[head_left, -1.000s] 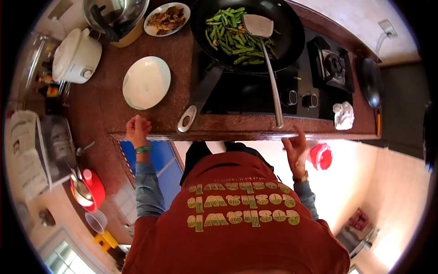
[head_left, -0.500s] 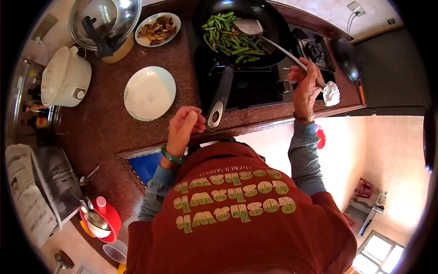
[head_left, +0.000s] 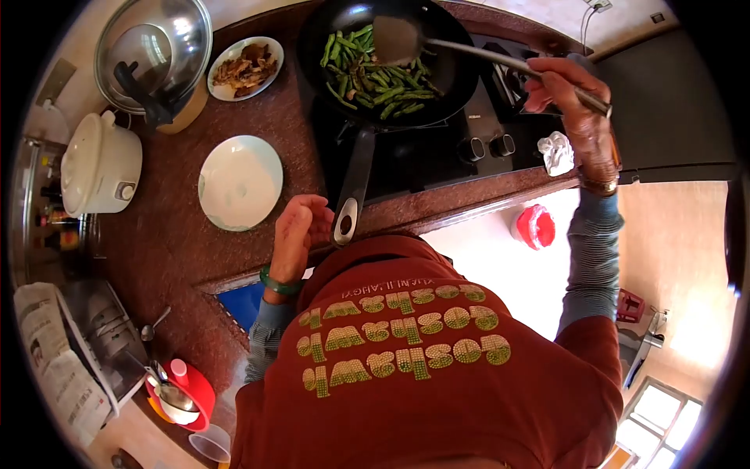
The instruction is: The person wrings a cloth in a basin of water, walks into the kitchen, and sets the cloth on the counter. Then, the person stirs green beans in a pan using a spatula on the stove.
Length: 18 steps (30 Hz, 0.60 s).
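My right hand (head_left: 574, 98) is closed around the handle of a metal spatula (head_left: 500, 56), whose broad blade is raised over the black wok (head_left: 461, 86). Green beans (head_left: 383, 84) lie in the wok, partly hidden behind the blade. The wok stands on the black glass stove, its long handle (head_left: 355, 176) pointing toward me. Just left of that handle is my left hand (head_left: 301, 234), fingers loosely curled and apart, with nothing in it. A white plate (head_left: 241, 184) lies on the counter beyond my left hand.
A plate of browned food (head_left: 250, 70) stands at the back, beside a large glass lid (head_left: 152, 55). A white electric cooker (head_left: 101, 164) is at the left. Crumpled white paper or foil (head_left: 556, 153) lies by the stove knobs. A red basket (head_left: 199, 391) holds utensils.
My right hand has moved right and up, lifting the spatula blade off the beans. The left hand stays near the wok handle. The view has shifted slightly.
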Each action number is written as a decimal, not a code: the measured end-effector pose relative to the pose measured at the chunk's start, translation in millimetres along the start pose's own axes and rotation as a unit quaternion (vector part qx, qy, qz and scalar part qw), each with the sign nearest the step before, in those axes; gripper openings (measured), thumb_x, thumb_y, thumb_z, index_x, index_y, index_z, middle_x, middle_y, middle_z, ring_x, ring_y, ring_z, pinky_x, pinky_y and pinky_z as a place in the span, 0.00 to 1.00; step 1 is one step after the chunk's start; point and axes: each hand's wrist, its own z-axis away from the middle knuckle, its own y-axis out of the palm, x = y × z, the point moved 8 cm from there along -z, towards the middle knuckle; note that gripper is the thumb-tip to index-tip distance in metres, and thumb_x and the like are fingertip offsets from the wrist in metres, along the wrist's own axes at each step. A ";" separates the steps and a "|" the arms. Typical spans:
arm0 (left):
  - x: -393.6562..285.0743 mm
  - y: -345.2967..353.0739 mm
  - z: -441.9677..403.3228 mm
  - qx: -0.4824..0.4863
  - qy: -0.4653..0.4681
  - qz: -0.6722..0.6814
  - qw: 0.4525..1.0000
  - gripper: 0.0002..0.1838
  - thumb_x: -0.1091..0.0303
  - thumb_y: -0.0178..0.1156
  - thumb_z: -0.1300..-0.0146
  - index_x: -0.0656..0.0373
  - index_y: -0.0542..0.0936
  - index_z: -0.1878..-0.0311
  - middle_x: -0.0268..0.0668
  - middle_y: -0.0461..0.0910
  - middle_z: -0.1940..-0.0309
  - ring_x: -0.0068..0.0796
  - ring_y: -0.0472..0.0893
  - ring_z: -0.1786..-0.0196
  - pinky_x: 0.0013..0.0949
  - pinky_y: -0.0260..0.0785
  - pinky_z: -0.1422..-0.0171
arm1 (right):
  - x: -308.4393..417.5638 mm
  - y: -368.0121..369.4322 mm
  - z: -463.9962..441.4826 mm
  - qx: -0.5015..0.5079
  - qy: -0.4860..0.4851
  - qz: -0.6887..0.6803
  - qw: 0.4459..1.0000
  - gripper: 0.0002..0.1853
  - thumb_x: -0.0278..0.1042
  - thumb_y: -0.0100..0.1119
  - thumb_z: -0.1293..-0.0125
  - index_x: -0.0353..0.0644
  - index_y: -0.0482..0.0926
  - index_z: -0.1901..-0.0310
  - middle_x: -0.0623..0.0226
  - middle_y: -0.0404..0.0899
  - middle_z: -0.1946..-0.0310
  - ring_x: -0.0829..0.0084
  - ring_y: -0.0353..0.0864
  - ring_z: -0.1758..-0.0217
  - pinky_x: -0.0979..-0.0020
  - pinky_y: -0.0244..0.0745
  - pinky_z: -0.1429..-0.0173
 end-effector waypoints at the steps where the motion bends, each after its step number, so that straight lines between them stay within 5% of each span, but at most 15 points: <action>1: -4.9 6.5 1.1 0.001 -0.005 0.000 1.000 0.20 0.52 0.47 0.34 0.59 0.69 0.49 0.36 0.75 0.65 0.24 0.77 0.62 0.27 0.70 0.61 | 6.2 -4.5 -4.4 0.009 -0.016 0.026 0.999 0.11 0.29 0.52 0.39 0.34 0.78 0.57 0.64 0.78 0.77 0.78 0.79 0.74 0.79 0.74 0.67; 6: -6.7 33.0 -8.9 0.061 -0.017 -0.021 0.998 0.27 0.49 0.50 0.37 0.59 0.61 0.43 0.42 0.74 0.61 0.29 0.77 0.62 0.32 0.72 0.57 | 5.7 -8.1 -26.1 0.057 -0.115 0.146 0.981 0.09 0.29 0.54 0.38 0.35 0.79 0.58 0.68 0.76 0.77 0.78 0.76 0.72 0.80 0.73 0.65; 14: 3.4 43.7 -12.0 0.052 -0.033 -0.025 0.998 0.27 0.63 0.57 0.39 0.57 0.59 0.40 0.43 0.76 0.63 0.28 0.78 0.66 0.30 0.72 0.61 | 16.9 -11.3 -32.8 0.123 -0.076 0.097 0.985 0.11 0.33 0.51 0.36 0.36 0.79 0.59 0.64 0.79 0.74 0.77 0.81 0.68 0.79 0.77 0.60; 15: 4.9 44.8 -11.2 0.053 -0.035 -0.025 0.998 0.27 0.63 0.57 0.39 0.57 0.59 0.40 0.43 0.76 0.63 0.28 0.78 0.66 0.30 0.72 0.61 | 30.5 -11.8 -33.3 0.104 -0.197 0.161 0.961 0.13 0.38 0.49 0.35 0.37 0.79 0.60 0.65 0.77 0.77 0.79 0.78 0.73 0.80 0.74 0.66; 16: 4.8 43.8 -10.7 0.041 -0.029 -0.021 0.999 0.28 0.63 0.57 0.39 0.57 0.58 0.39 0.42 0.76 0.64 0.28 0.77 0.66 0.30 0.72 0.61 | 31.4 -14.3 -36.2 0.104 -0.196 0.161 0.962 0.13 0.38 0.49 0.35 0.37 0.79 0.60 0.65 0.77 0.77 0.79 0.78 0.73 0.80 0.74 0.66; 18: 4.9 43.7 -9.8 0.030 -0.024 -0.017 0.999 0.28 0.62 0.57 0.39 0.56 0.58 0.39 0.42 0.76 0.64 0.28 0.77 0.66 0.30 0.72 0.61 | 25.1 -18.9 -44.1 0.118 -0.135 0.223 0.958 0.12 0.28 0.45 0.35 0.35 0.78 0.59 0.66 0.77 0.78 0.80 0.78 0.72 0.80 0.74 0.65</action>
